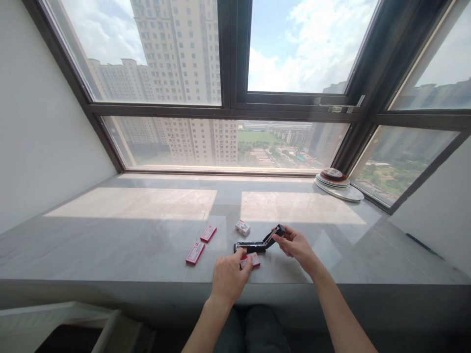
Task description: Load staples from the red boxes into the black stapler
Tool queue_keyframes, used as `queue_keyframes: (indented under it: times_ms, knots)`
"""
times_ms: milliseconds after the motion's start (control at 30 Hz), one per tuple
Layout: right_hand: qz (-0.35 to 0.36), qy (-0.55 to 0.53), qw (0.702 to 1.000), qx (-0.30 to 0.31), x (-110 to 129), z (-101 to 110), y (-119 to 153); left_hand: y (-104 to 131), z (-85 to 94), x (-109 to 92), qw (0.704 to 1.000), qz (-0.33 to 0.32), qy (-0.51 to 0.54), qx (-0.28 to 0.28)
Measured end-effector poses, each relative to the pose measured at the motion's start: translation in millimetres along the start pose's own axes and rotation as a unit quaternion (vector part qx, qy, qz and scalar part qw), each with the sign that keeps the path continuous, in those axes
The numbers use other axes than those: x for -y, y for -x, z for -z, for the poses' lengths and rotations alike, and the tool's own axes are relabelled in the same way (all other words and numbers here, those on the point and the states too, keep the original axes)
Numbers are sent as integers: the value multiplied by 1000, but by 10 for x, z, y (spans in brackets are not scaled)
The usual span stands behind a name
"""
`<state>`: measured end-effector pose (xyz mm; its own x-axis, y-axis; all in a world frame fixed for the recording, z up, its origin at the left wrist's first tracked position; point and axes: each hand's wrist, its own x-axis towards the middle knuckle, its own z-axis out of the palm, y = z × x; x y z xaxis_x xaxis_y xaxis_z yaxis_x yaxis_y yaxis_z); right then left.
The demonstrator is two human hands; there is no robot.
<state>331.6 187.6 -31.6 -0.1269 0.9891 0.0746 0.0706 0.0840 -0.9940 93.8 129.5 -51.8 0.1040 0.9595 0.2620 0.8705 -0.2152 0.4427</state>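
Note:
A black stapler [253, 246] lies on the sill, folded wide open, its top arm tilted up to the right. Fingers and thumb of my right hand [295, 246] are closed on the raised top arm. My left hand [228, 274] is at the left end of the stapler's base, fingertips pressed on it. Beside the left thumb, partly covered, lies a red and white staple box [254, 260]. A small white box [243, 227] stands just behind the stapler. To the left lie two more red and white boxes, a nearer one [195, 253] and a farther one [208, 234].
The marble window sill [140, 245] ends at a front edge close to my wrists. Round plates or discs [336, 182] are stacked at the back right corner by the window. A dark thin strip [425, 246] lies along the right wall. Below left is a pale container [55, 318].

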Motion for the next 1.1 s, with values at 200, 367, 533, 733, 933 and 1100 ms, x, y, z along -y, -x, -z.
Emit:
queue_keyframes:
  times_ms: [200, 367, 533, 733, 933, 1100]
  knots:
    - [80, 127, 987, 61, -23, -492, -386, -58, 65, -42, 1000, 3, 0, 11]
    - [100, 262, 955, 98, -42, -612, -428, -53, 45, -44, 1000, -12, -25, -3]
    - [101, 350, 926, 101, -24, -605, -422, 1, 23, -43, 994, -112, -9, -17]
    - [96, 360, 924, 88, -58, -614, -403, 66, 264, 395, 991, -92, -67, -74]
    - [91, 358, 926, 81, -63, -608, -373, -103, 497, 1152, 990, -50, -49, -125]
    - [88, 376, 920, 70, -29, -609, -310, -254, 361, 1412, 990, -89, 94, -59]
